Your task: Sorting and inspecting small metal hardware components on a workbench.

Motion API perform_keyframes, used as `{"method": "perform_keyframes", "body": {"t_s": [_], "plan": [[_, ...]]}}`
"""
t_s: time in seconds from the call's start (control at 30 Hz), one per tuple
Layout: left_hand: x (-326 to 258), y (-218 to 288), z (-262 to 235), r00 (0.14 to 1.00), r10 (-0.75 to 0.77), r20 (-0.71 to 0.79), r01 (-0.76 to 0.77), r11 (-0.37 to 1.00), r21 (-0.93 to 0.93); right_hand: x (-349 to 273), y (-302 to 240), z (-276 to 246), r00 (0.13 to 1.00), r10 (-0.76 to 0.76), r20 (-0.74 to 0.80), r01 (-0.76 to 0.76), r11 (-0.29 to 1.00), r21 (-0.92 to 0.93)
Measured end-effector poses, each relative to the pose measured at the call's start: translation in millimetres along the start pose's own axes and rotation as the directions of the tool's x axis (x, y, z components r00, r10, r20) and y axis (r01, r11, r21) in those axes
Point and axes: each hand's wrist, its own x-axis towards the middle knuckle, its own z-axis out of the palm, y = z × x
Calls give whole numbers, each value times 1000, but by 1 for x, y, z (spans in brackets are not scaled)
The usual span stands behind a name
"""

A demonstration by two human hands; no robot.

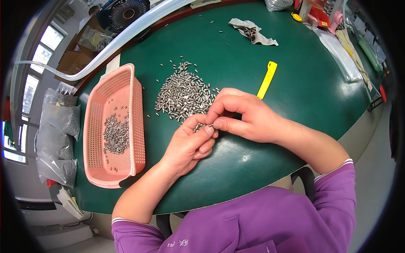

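My left hand (190,143) and my right hand (244,116) meet in front of a pile of small metal pins (181,92) on the green table. Thumb and forefinger of each hand pinch together around a small metal pin (212,125), mostly covered by the fingertips. The left hand's other fingers are curled in; whether more pins lie under them is hidden. To the left stands a pink plastic basket (137,126) with a smaller heap of the same pins inside. A yellow-handled tool (267,80), perhaps a cutter knife, lies beyond my right hand, its lower end hidden behind it.
Clear bags of metal parts (63,130) line the left edge. A crumpled white cloth with dark marks (253,31) lies at the back, near a few stray pins. Flat plastic bags (339,57) are on the far right. A black fan (128,14) and a clear tube (114,46) are at back left.
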Motion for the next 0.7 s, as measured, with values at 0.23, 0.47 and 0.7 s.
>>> {"method": "perform_keyframes", "body": {"t_s": [0.23, 0.47, 0.7], "plan": [[0, -2, 1, 1000, 18, -23, -18, 1000, 3, -2, -1, 0, 981, 187, 44, -191, 975, 116], [0, 3, 1, 1000, 17, 22, -17, 1000, -7, 0, 11, -8, 983, 157, -94, -166, 981, -101], [0, 4, -1, 1000, 9, 19, -8, 1000, -8, -3, 21, -7, 995, 46, -90, -81, 899, -431]]}}
